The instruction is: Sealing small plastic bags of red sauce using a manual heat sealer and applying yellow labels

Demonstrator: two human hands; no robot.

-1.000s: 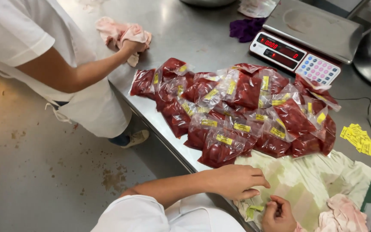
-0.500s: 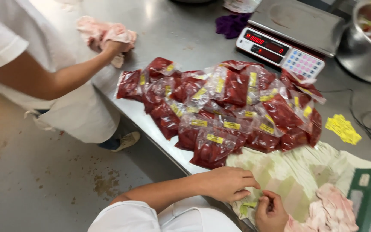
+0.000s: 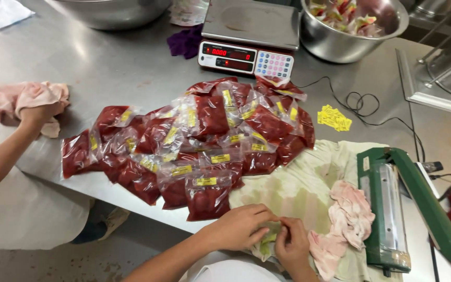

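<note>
- Two bare hands meet at the near edge of the pale green-and-cream cloth (image 3: 309, 183): the left hand (image 3: 238, 227) is curled, fingers bent inward, and the right hand (image 3: 291, 243) is pinched tight against it.
- Between them sits a small yellow-green sticker label (image 3: 269, 239), held by the fingertips of both hands; how much of it each hand grips I cannot tell.
- Its long axis looks to run from near-left to far-right, upper end pointing toward the pile of clear sealed pouches of dark red filling (image 3: 194, 141); most of it is hidden.
- Risk, as I judge it: so thin a sticker could fold on itself or cling to a fingertip, or to the cloth beneath.
- Another risk: the nearest pouch (image 3: 207, 196) lies close to the steel table's front edge (image 3: 105, 188) and a nudge from the left wrist might tip it off.
- Apart, a co-worker's hand (image 3: 37, 112) presses a pink rag (image 3: 22, 99).
</note>
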